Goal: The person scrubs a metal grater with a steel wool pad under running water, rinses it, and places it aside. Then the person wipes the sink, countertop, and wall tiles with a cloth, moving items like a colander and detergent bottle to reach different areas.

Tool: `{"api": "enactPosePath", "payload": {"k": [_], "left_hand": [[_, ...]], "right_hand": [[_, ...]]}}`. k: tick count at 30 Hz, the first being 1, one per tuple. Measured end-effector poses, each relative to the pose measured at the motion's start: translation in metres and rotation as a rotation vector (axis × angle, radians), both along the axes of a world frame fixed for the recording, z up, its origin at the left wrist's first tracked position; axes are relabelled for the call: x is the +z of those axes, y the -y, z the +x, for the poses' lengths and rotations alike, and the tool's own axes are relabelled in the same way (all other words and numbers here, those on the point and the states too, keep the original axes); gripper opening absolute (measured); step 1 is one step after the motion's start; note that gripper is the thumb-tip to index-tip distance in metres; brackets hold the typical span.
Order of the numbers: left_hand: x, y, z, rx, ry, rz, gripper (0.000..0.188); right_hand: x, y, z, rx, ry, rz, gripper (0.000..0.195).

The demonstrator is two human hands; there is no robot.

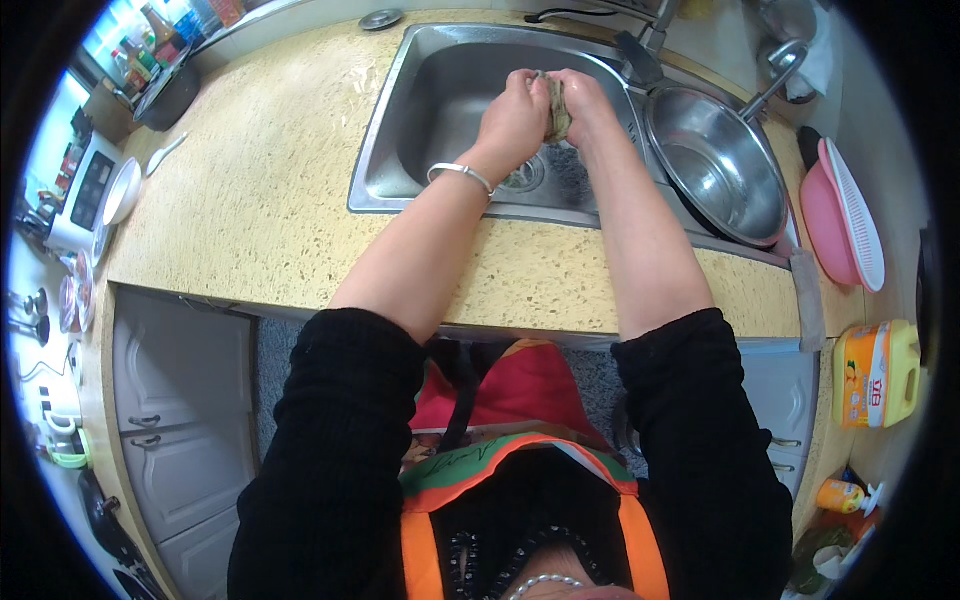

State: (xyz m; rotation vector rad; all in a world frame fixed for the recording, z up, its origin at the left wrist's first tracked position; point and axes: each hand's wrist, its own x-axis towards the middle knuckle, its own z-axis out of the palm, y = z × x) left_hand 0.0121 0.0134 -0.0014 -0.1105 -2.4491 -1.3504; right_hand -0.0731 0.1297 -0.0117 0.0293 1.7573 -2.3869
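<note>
Over the right part of a stainless steel sink basin, my left hand and my right hand grip a crumpled greenish-brown cloth between them. Part of the cloth hides behind my fingers. Below my hands, the drain strainer is partly covered by my left wrist. Beside it the basin floor looks wet, and I cannot tell whether water is dripping from the cloth.
A large stainless steel bowl sits right of the basin, near the faucet. Farther right are a pink basin with a white colander and a yellow detergent jug. At left lie a white spoon and a white bowl.
</note>
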Motion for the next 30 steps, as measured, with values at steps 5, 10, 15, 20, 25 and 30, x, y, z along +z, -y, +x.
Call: {"api": "enactPosePath", "payload": {"k": [5,10,15,20,25,30], "left_hand": [[-0.015,-0.005,-0.013,-0.164,-0.206,0.211,0.052],[-0.008,0.005,-0.021,0.104,-0.178,-0.016,0.048],[0.005,0.009,-0.016,0.231,-0.271,-0.124,0.038],[-0.027,0.045,-0.044,0.259,-0.249,-0.227,0.036],[-0.032,0.060,-0.055,0.171,-0.158,0.634,0.032],[-0.006,0.041,-0.034,0.175,-0.268,0.418,0.034]], "right_hand": [[0.005,-0.006,0.008,0.042,0.089,-0.382,0.049],[0.014,0.029,0.044,0.207,0.083,-0.469,0.053],[0.030,0.037,0.081,0.276,-0.045,-0.385,0.043],[0.053,0.042,0.102,0.344,-0.184,0.178,0.041],[0.058,0.021,0.091,0.213,-0.288,0.740,0.023],[0.038,0.000,0.068,-0.224,-0.763,0.971,0.023]]}}
